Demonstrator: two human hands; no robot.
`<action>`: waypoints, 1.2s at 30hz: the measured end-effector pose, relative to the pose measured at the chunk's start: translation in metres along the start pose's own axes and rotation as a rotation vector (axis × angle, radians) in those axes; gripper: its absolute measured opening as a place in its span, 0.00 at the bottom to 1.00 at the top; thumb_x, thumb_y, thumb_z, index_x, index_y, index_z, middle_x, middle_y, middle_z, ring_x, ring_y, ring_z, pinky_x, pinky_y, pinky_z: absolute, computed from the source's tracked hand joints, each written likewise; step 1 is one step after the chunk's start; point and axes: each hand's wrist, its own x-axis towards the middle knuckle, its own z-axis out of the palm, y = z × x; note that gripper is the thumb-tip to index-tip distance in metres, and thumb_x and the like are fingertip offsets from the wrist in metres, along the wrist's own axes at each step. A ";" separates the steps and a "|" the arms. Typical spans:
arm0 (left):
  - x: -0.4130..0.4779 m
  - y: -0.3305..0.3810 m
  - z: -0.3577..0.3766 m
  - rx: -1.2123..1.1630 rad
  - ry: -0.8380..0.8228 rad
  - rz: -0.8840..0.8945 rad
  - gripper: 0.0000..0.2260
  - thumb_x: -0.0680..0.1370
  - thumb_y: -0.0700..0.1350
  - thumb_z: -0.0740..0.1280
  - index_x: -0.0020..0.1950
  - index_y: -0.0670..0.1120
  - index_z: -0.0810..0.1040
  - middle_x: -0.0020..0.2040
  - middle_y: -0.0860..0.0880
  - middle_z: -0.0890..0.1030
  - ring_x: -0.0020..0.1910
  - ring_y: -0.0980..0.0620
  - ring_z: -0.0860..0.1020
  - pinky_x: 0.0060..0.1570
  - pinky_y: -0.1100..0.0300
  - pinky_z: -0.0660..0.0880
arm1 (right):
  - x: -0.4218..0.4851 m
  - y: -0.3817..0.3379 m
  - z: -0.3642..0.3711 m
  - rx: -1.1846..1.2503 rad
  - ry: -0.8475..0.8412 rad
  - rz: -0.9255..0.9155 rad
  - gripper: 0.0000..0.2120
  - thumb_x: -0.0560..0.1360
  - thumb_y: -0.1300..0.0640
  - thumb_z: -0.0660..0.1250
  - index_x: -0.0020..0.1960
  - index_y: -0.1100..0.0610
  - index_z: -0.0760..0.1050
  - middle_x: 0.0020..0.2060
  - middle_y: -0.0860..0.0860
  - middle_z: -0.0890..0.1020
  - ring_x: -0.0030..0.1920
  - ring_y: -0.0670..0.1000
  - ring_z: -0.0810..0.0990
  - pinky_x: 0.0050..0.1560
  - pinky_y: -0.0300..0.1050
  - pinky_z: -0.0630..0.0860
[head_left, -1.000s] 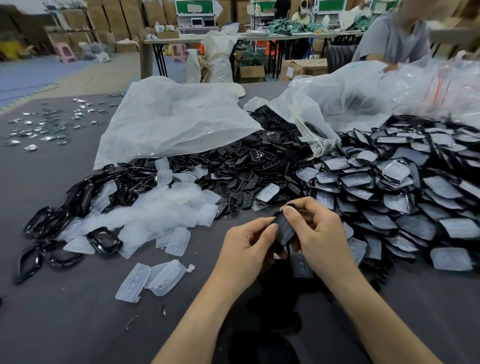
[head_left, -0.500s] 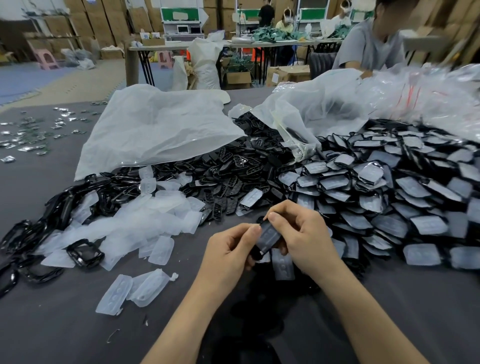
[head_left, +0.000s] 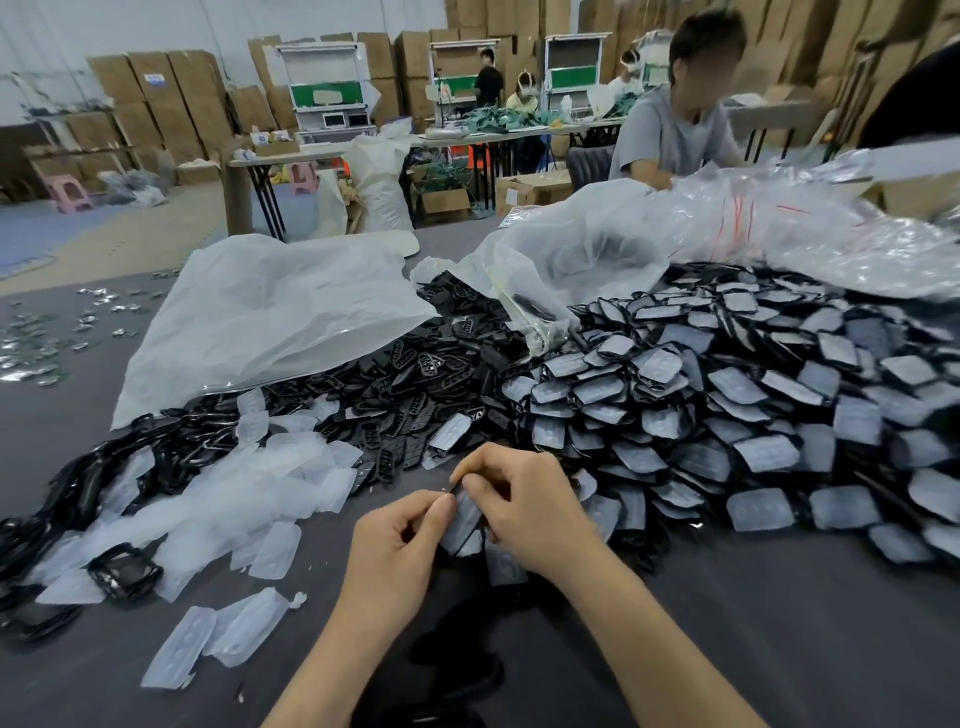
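Both hands still on the same part, mid-table, just in front of the piles. Left hand (head_left: 400, 545) pinches the black shell piece (head_left: 461, 519) between thumb and forefinger at its lower left edge. Right hand (head_left: 530, 512) grips it from the top and right, fingers curled over it.

Diff vs 0.5 s ago:
- The piece now shows a greyish translucent face towards the camera. Before, it read as mostly black between the thumbs.
- Right fingers cover more of it, and only a narrow strip is visible between the two hands.
- The hands are slightly closer together. Position over the grey table (head_left: 779, 634) is roughly unchanged.
- The camera has tilted up. The person in the grey shirt (head_left: 670, 135) across the table is now fully in frame, with more of the room behind.

Unchanged:
- A loose translucent pad (head_left: 504, 564) lies under the right hand, touching the table.
- Pile of padded pieces (head_left: 727, 415) on the right.
- Bare black frames (head_left: 410, 384) in the centre.
- Heap of translucent pads (head_left: 249, 493) on the left.
- White bag (head_left: 280, 306) behind the frames and clear bags (head_left: 779, 228) at the far right.
- Small metal bits (head_left: 78, 322) scattered at the far left.
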 end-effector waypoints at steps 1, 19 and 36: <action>0.001 -0.001 0.001 0.003 0.007 -0.008 0.14 0.79 0.38 0.64 0.41 0.53 0.83 0.36 0.56 0.83 0.35 0.62 0.77 0.36 0.66 0.70 | 0.000 0.001 0.002 -0.058 0.004 -0.022 0.07 0.78 0.62 0.62 0.47 0.56 0.78 0.28 0.49 0.76 0.25 0.43 0.68 0.30 0.38 0.68; 0.003 0.000 0.004 -0.486 0.139 -0.155 0.19 0.77 0.57 0.57 0.53 0.51 0.85 0.26 0.55 0.59 0.25 0.58 0.56 0.24 0.68 0.56 | 0.066 -0.004 -0.116 -0.436 0.474 0.016 0.02 0.79 0.61 0.63 0.49 0.56 0.75 0.32 0.51 0.79 0.29 0.44 0.75 0.31 0.34 0.68; 0.008 0.001 -0.004 -0.545 0.372 -0.243 0.21 0.82 0.52 0.57 0.35 0.49 0.82 0.23 0.55 0.60 0.23 0.57 0.58 0.24 0.64 0.56 | 0.106 -0.012 -0.049 -0.767 -0.009 -0.300 0.07 0.75 0.60 0.68 0.52 0.57 0.82 0.46 0.54 0.82 0.46 0.52 0.79 0.51 0.46 0.76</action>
